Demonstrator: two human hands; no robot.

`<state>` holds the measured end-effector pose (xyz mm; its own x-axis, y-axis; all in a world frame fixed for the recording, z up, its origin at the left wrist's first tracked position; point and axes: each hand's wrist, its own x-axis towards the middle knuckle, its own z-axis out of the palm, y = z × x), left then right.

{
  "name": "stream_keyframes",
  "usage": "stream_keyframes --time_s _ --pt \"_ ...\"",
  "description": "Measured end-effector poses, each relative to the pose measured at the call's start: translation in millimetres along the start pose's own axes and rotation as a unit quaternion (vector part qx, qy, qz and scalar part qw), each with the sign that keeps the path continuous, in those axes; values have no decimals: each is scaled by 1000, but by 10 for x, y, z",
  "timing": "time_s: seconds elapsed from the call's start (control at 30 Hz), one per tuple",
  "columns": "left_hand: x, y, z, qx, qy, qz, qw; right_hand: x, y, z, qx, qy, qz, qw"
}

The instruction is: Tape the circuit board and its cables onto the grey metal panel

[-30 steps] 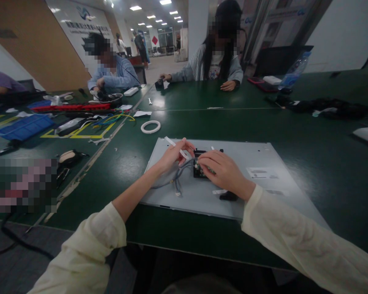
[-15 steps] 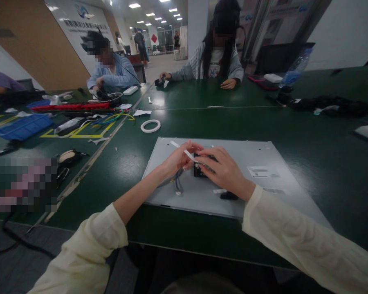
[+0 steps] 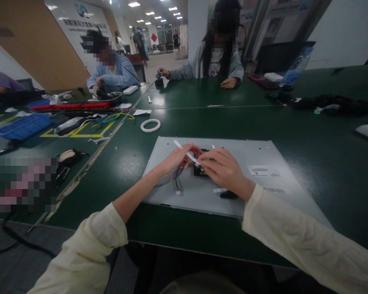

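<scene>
A grey metal panel [image 3: 257, 192] lies flat on the green table in front of me. A small black circuit board [image 3: 200, 170] sits at its middle. My left hand [image 3: 176, 159] pinches a white flat ribbon strip [image 3: 185, 152], whose end reaches the board. My right hand [image 3: 222, 167] rests on the board and touches the strip's end with its fingertips. Grey wires [image 3: 175, 180] with a small connector trail from under my left hand across the panel. A small black part [image 3: 228, 195] lies on the panel by my right wrist.
A white tape ring [image 3: 150, 125] lies beyond the panel. To the left are coloured wires [image 3: 116, 117], a blue tray [image 3: 23, 126] and a red strip [image 3: 70, 107]. Two people sit across the table. A water bottle [image 3: 294, 71] and black items [image 3: 328, 104] are at right.
The white strip has moved right, from clear of the board toward it, and my two hands have closed together over the board.
</scene>
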<state>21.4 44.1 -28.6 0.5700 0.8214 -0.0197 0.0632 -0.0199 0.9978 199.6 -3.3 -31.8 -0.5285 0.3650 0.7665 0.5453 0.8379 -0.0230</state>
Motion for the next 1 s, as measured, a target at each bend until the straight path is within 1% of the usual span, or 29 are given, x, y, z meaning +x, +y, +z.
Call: stream_keyframes --time_s 0.07,0.13,0.2,0.27,0.37,0.43,0.57,0.73,0.87,1.0 --pt "-2 -3 -7 57 24 2 998 0 -6 -2 -11 1 -19 1000" --pt "1 -9 1 84 34 6 996 5 -16 -5 -22 -1 -31 999" --pt "11 -18 7 94 38 8 995 15 -28 -12 -26 -2 -39 999" --pt "28 -29 -10 97 55 9 994 25 -40 -23 -22 3 -46 999" --pt "57 -43 -96 96 92 3 991 34 -53 -39 -16 2 -59 998" --pt "70 -49 -176 89 98 -9 991 35 -57 -43 -19 -5 -62 998" --pt "72 -46 -305 65 62 -35 995 33 -53 -34 -26 -7 -48 998" --pt "34 -13 -383 76 15 -70 995 37 -57 -38 -36 -9 -40 999" --pt "13 -20 -444 68 -20 -60 996 41 -69 -49 -48 -30 -40 998" --pt "22 -51 -474 71 -39 -48 996 41 -70 -38 -52 -60 -48 996"
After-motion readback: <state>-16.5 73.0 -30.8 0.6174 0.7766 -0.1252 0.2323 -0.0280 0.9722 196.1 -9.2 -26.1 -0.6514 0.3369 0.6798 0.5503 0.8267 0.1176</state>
